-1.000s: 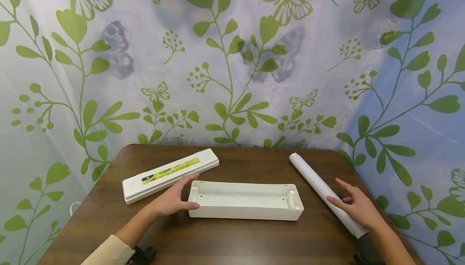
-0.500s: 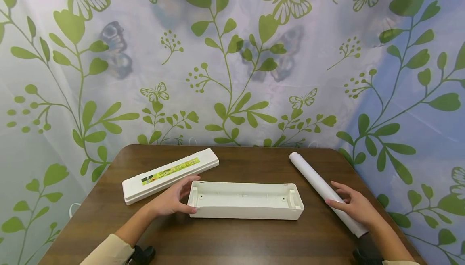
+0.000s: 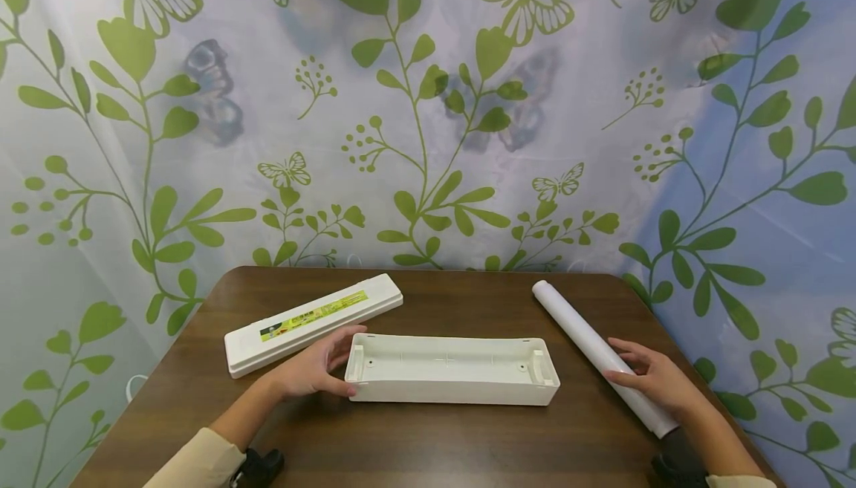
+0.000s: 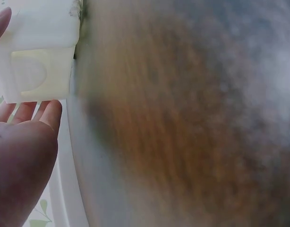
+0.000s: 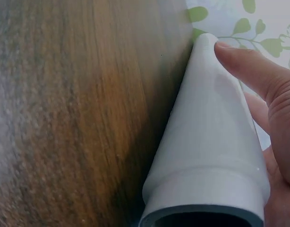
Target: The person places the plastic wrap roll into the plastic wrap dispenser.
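An open-topped white box point(image 3: 448, 391) lies lengthwise at the middle of the table. At its left end, the left hand point(image 3: 310, 371) has its thumb on the near corner and its fingers behind the far one; the left wrist view shows the box end point(image 4: 41, 71) between thumb and fingers. To the right, a white roll point(image 3: 582, 330) lies slanted. The right hand point(image 3: 658, 382) curves round the roll's near part, thumb on its left side. In the right wrist view the roll point(image 5: 211, 132) shows a hollow near end, with the right hand point(image 5: 272, 99) on it.
A long white lid point(image 3: 250, 347) with a green and yellow label lies slanted behind the left hand. The brown wooden table point(image 3: 435, 443) ends at a curtain point(image 3: 428, 139) with green leaves and butterflies.
The left thumb has come onto the box's near corner. The right hand has lowered and closed in round the roll. Box, roll and lid look almost unmoved.
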`<state>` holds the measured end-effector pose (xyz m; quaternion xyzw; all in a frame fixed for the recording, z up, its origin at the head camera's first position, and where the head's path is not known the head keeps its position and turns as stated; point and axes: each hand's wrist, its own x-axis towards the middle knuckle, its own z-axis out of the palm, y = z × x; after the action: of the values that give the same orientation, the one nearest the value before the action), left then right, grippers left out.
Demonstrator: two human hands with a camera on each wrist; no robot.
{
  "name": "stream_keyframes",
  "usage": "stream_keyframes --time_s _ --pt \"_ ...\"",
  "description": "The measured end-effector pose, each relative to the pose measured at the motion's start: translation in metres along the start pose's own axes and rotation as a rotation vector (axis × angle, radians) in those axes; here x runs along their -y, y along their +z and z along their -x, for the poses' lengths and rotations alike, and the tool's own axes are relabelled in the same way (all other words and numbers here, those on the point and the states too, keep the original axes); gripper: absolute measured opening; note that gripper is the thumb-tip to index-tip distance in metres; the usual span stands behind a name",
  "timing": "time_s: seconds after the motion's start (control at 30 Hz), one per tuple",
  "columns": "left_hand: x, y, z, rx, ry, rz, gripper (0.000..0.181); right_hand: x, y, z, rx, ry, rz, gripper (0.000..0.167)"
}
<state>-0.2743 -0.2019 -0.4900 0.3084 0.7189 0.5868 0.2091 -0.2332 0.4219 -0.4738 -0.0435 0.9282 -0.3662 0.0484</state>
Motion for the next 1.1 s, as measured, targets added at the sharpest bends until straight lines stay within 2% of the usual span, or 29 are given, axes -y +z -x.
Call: stream_keyframes --time_s 0.27,0.53,0.7,0.87,1.1 --pt "-0.0014 -0.0001 0.0001 0.015 -0.037 0.044 0.095 -0.0024 -0.0007 -0.0022 0.003 -0.012 0.014 0.081" --pt "-0.0013 0.0006 -0.0004 0.031 -0.010 0.080 0.096 -0.0056 0.0024 -0.0012 -0.002 -0.007 -0.033 0.080" --pt "-0.0021 0.0000 -0.0001 0.027 -0.016 0.069 0.095 -0.0061 0.0051 -0.0005 -0.025 -0.003 -0.027 0.078" --pt "-0.0016 -0.0017 -0.0003 0.025 -0.016 0.048 0.094 -0.0072 0.0068 -0.0015 -0.042 -0.036 -0.009 0.076" --pt "-0.0004 -0.0016 -0.0013 0.022 -0.010 0.033 0.092 -0.0035 0.0059 -0.0018 -0.071 -0.011 0.040 0.075"
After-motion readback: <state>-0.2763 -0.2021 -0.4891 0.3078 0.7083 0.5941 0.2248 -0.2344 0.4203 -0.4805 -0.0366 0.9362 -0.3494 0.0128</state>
